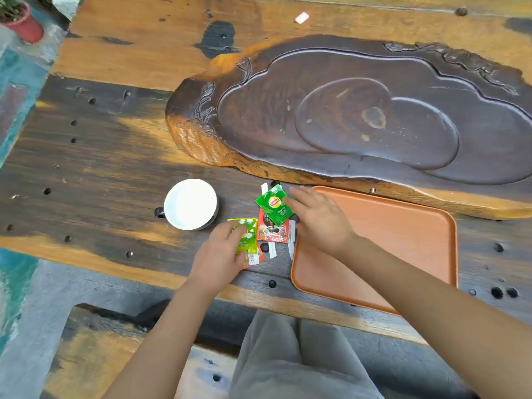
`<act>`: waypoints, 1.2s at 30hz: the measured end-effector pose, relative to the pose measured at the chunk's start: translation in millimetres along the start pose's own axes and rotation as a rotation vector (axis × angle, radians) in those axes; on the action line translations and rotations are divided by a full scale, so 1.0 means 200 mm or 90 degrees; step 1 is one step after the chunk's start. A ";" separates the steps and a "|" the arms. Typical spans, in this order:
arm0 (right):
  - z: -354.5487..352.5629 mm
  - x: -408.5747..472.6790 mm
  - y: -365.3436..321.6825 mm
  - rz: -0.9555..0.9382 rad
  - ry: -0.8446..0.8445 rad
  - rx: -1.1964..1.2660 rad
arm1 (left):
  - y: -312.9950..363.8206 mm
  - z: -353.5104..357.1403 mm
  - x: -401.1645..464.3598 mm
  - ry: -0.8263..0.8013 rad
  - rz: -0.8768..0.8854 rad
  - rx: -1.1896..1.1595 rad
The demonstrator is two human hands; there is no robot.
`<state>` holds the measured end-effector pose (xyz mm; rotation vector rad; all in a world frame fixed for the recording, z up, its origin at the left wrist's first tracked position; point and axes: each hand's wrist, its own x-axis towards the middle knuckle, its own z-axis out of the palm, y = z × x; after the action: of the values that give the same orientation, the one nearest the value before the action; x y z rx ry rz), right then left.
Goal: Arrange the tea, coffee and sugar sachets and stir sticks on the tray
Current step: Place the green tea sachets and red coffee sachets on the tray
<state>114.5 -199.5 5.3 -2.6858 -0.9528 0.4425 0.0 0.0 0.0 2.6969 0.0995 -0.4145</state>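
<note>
Covering most of the view, the wooden table (95, 145) carries a dark carved tea board (359, 116) at the far side. The orange tray (403, 240) lies near the front edge with nothing in it. The white cup (190, 203) stands left of the sachets. The right hand (319, 220) pinches the dark green tea sachet (273, 205) above the red coffee sachet (273, 231). The left hand (221, 254) has its fingers pressed on the light green sachet (247, 237), just left of the tray's edge.
</note>
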 end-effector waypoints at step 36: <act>0.20 -0.56 0.35 0.146 0.249 -0.024 | 0.54 0.34 0.28 0.100 0.144 0.021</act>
<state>56.4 -319.1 -33.2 -2.7771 -0.5500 -0.0644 49.1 -126.4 -33.9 2.7300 -0.1687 -0.1370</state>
